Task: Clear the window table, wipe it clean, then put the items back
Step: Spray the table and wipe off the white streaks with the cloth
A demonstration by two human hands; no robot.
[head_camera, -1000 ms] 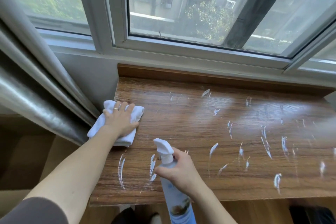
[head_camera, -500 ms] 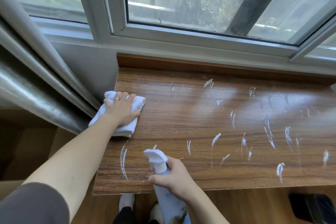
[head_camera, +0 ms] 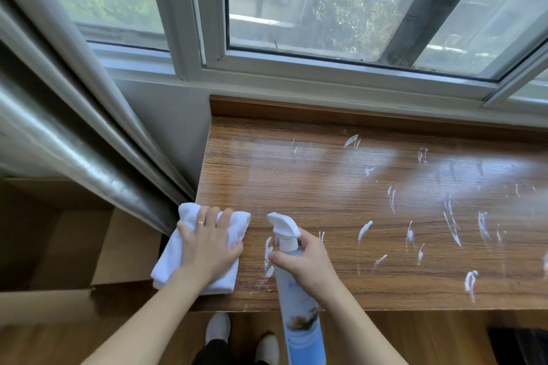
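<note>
My left hand lies flat, fingers straight and spread, pressing a white cloth onto the tabletop at its front left corner. A thin ring shows on one finger. The cloth is folded and rumpled into soft bunches at its far end, and its left side hangs out past the left edge of the tabletop.

My right hand has its grip closed round the neck of a spray bottle, fingers curled about it just below the white trigger head. The bottle leans, its head over the tabletop near the front edge and just beside the cloth, its pale blue body running down past the front edge toward me. I cannot read its label.

The tabletop is brown wood grain with a glossy sheen and a raised wooden lip along its back edge. White foam streaks are scattered over the middle and right of the surface, thin and curved, with a few more close to the bottle near the front edge.

Behind the back edge stands the window frame. A grey curtain hangs off the left edge. Below the front edge I see white shoes on a wooden floor.
</note>
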